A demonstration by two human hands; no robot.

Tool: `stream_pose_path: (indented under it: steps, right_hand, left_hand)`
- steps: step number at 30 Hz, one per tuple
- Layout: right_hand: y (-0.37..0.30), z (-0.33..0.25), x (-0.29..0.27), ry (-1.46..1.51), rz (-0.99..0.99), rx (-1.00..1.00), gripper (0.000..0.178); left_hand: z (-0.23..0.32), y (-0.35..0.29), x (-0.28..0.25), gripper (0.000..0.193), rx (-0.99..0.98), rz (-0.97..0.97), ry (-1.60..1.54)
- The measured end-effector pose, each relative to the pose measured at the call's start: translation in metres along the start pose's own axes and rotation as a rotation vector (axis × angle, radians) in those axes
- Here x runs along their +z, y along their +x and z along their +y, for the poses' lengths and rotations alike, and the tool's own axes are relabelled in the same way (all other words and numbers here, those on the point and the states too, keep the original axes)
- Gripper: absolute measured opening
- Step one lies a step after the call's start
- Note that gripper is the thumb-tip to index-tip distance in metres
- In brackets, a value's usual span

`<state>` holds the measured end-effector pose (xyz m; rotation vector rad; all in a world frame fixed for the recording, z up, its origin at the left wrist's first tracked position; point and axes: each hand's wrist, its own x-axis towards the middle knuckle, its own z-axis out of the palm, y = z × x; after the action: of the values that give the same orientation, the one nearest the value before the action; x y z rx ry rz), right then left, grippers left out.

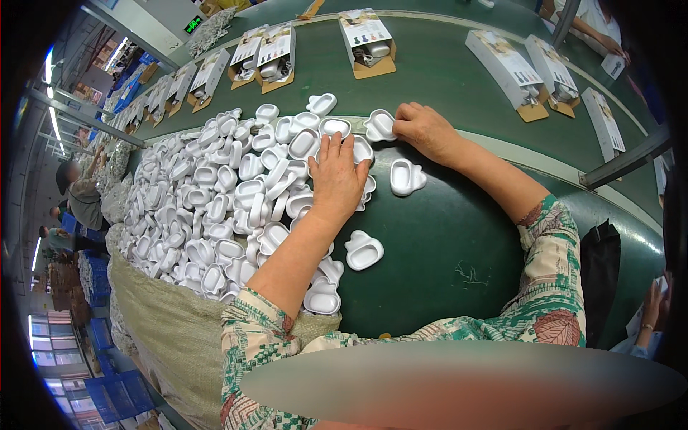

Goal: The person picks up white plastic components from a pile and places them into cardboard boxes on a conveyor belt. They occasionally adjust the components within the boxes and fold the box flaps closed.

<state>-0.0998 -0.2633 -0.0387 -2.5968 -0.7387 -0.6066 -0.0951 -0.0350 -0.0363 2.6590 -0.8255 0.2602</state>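
A large heap of glossy white plastic pieces [215, 193], each a shallow dish with a lobed end, covers the left of the green table. My left hand [338, 175] lies palm down on the heap's right edge, fingers stretched over a few pieces. Beyond it, at the table's far edge, my right hand [430, 132] pinches the side of one white plastic dish [380, 125]; its fingertips are partly hidden. Another dish [407, 177] rests on the table below my right hand. One more loose dish [365, 250] lies right of my left forearm.
Past the table runs a green conveyor [430, 64] carrying several opened cardboard boxes [367, 39] with white items inside. A woven sack [165, 308] lies under the heap's near side. A metal post [627, 159] and a black cloth [600, 254] are at right. Other people work nearby.
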Motion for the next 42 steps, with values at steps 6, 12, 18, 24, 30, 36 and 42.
stream_pose_path:
  steps: [6, 12, 18, 24, 30, 36, 42]
  right_hand:
    - [0.014, 0.045, -0.009, -0.273, 0.112, 0.017, 0.005]
    - [0.056, 0.104, -0.008, -0.545, 0.122, 0.209, 0.014]
    - [0.057, 0.114, 0.007, -0.562, 0.365, 0.217, 0.012]
    - [0.048, 0.069, 0.004, -0.379, 0.322, 0.120, 0.013]
    - [0.038, 0.017, 0.024, -0.178, 0.206, -0.048, 0.014]
    - [0.046, 0.030, 0.038, -0.227, -0.002, 0.008, 0.012]
    - [0.040, 0.029, 0.035, -0.250, 0.052, 0.149, 0.016]
  left_hand:
    - [-0.005, -0.001, 0.005, 0.055, 0.084, 0.083, -0.096]
    - [-0.004, -0.001, 0.002, 0.058, 0.143, 0.139, -0.138]
    - [0.001, -0.002, 0.002, 0.059, 0.051, 0.112, -0.027]
    - [-0.007, -0.004, 0.003, 0.056, 0.025, 0.124, -0.060]
    - [-0.007, 0.000, -0.001, 0.053, -0.026, 0.156, 0.028]
    - [-0.019, 0.001, 0.010, 0.049, 0.056, 0.161, -0.083]
    - [-0.012, 0.003, -0.001, 0.050, 0.036, 0.207, -0.015]
